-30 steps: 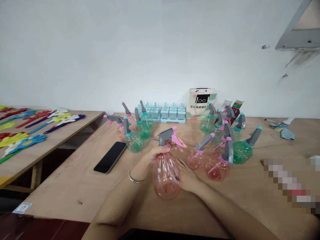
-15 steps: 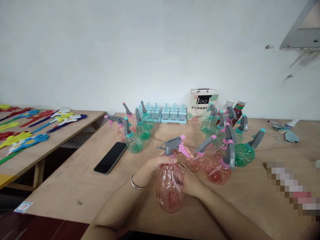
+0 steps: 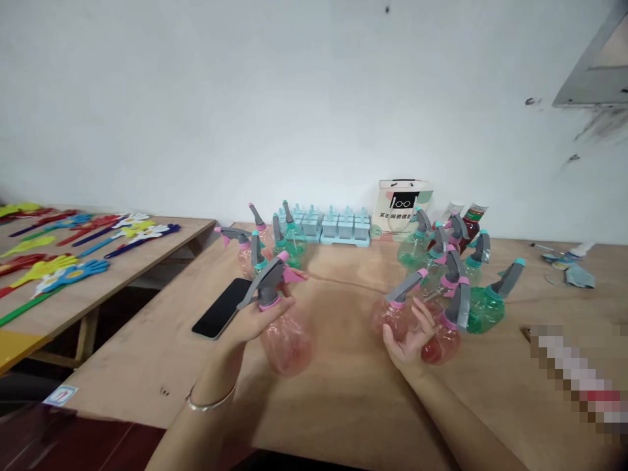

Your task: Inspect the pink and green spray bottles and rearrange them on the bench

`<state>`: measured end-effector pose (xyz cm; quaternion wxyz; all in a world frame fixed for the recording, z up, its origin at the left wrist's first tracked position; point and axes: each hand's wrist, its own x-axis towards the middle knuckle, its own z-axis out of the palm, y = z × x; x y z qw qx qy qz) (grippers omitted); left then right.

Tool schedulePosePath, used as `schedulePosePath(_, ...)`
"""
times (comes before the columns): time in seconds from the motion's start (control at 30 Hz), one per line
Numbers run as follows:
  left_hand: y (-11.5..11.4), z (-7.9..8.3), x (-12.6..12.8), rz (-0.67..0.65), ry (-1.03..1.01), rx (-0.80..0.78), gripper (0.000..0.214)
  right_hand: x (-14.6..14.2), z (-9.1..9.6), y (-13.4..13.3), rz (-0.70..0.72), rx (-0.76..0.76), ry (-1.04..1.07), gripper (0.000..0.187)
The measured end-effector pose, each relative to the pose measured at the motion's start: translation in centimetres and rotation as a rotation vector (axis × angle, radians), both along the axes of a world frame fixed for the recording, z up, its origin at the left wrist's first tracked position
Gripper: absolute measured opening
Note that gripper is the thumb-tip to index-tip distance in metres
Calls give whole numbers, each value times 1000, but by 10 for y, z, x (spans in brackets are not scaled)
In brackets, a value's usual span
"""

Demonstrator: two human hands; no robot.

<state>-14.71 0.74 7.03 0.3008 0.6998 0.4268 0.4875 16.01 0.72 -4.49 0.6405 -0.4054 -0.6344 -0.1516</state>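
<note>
My left hand (image 3: pixel 251 320) is closed around the neck of a pink spray bottle (image 3: pixel 287 343) with a grey and pink trigger head. The bottle tilts, its base toward the lower right. On the other side, my right hand (image 3: pixel 411 340) has its thumb and fingers apart and holds nothing. Right beside it stands another pink spray bottle (image 3: pixel 383 315); whether the hand touches it I cannot tell. A further pink spray bottle (image 3: pixel 444 343) is just right of my fingers. Several green and pink spray bottles crowd behind, including a green one (image 3: pixel 485 311).
Left of centre, a black phone (image 3: pixel 223 307) lies near another group of spray bottles (image 3: pixel 294 242). At the wall stand light-blue popsicle molds (image 3: pixel 346 229) and a paper bag (image 3: pixel 402 212). Hand-shaped clappers (image 3: pixel 88 269) cover the left table. Cloth scraps (image 3: pixel 579 275) lie far right.
My left hand has carried the pink spray bottle leftward and tilted it. My right hand has come off that bottle and moved right, opening beside another pink bottle.
</note>
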Motion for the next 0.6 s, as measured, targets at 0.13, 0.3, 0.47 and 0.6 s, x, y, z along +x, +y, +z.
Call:
schedulePosePath(0.13, -8, -14, -35, 534, 165, 121, 39, -5, -7, 8, 105, -130, 117, 77)
schedulePosePath(0.3, 5, -37, -57, 796, 219, 211, 47, -9, -18, 12, 206, -305, 237, 74)
schedulePosePath(0.47, 25, -58, -57, 910, 228, 172, 55, -14, -26, 13, 225, -388, 213, 74)
schedulePosePath(0.6, 32, -66, -57, 957, 218, 117, 63, -18, -31, 11, 237, -465, 177, 75)
